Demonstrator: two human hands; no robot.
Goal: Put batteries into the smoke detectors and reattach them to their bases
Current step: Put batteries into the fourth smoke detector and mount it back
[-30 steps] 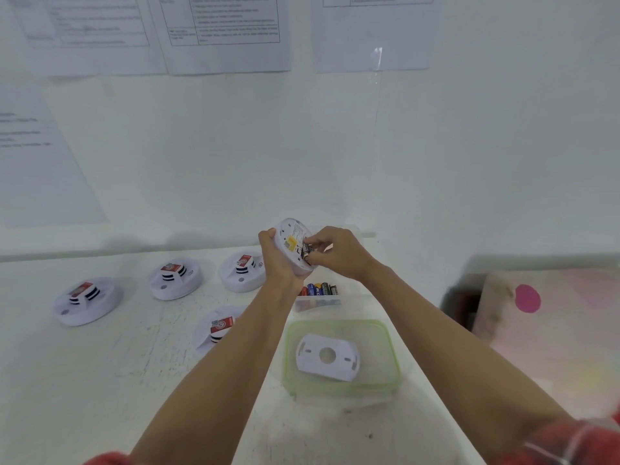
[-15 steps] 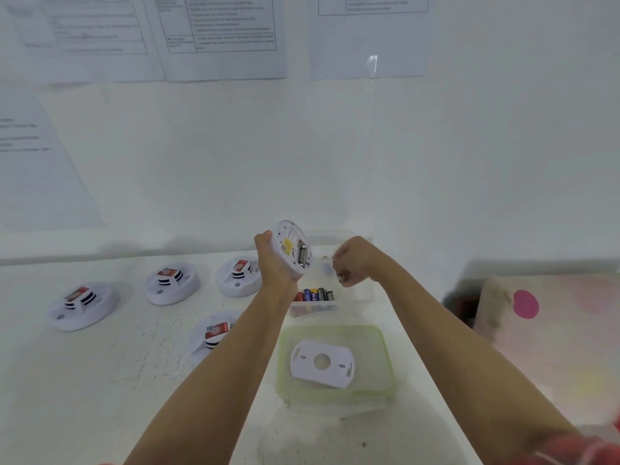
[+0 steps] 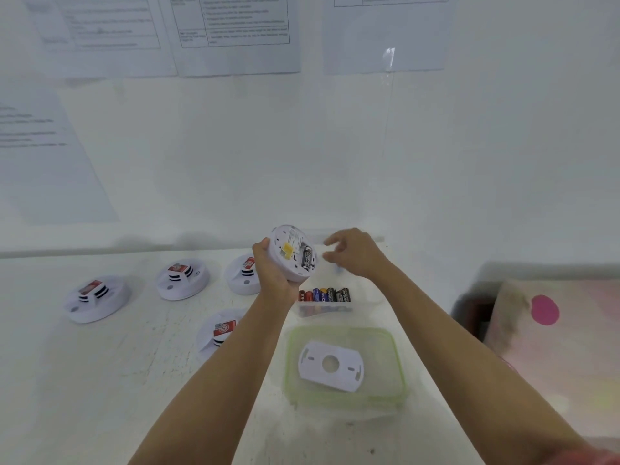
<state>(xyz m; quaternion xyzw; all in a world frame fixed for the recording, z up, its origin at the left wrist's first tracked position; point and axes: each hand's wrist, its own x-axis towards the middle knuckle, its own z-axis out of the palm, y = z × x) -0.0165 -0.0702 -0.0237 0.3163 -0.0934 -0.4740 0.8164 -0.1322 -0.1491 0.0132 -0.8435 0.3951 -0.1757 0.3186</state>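
Observation:
My left hand [image 3: 273,271] grips a white smoke detector [image 3: 292,252] held up above the table, its back turned toward me. A dark battery sits in its compartment beside a yellow tag. My right hand [image 3: 355,253] hovers just right of the detector with fingers loosely spread, holding nothing. Below the hands a clear box [image 3: 364,305] holds several batteries [image 3: 324,294]. A white mounting base [image 3: 330,365] lies on a green-rimmed lid [image 3: 396,357] nearer to me.
Several other smoke detectors rest on the white table: far left [image 3: 95,298], middle [image 3: 183,278], one behind my left hand [image 3: 241,275], one under my left forearm [image 3: 218,332]. A pink-dotted cushion [image 3: 553,330] lies right. Papers hang on the wall.
My right hand left the detector's battery compartment, dipped toward the battery box, then rose again beside the detector, opening. The left hand kept the detector raised.

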